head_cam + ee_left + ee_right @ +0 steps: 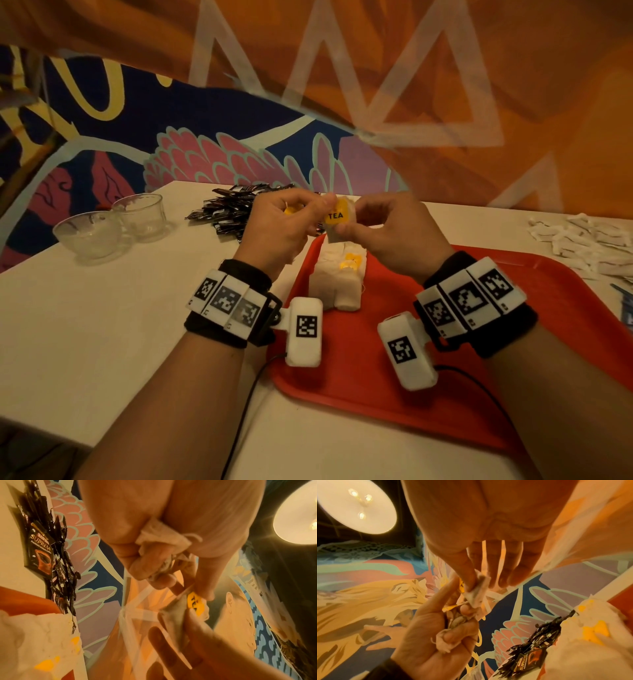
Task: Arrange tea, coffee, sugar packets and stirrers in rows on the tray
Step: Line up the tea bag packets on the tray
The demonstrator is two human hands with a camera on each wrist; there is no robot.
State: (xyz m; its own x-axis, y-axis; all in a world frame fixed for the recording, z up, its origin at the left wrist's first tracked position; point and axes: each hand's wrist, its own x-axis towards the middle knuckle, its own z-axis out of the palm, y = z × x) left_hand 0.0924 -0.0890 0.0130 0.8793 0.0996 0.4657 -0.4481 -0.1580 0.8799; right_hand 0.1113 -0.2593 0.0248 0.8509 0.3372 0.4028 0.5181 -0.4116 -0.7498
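Observation:
Both hands are raised over the far left part of the red tray [445,359]. My right hand [387,229] pinches one tea bag [335,219] with a yellow TEA tag between thumb and forefinger; the other fingers are straight. My left hand [287,222] touches that same bag with its thumb and forefinger, while its curled fingers grip a crumpled bunch of tea bags [443,641] in the palm. A short row of white tea bags [337,291] with yellow tags lies on the tray below the hands. Black coffee sachets [236,209] are piled on the table behind the left hand.
A heap of white sugar packets [582,240] lies on the table beyond the tray's right side. Two glass cups [113,226] stand at the far left of the white table [102,325]. A painted wall rises right behind the table.

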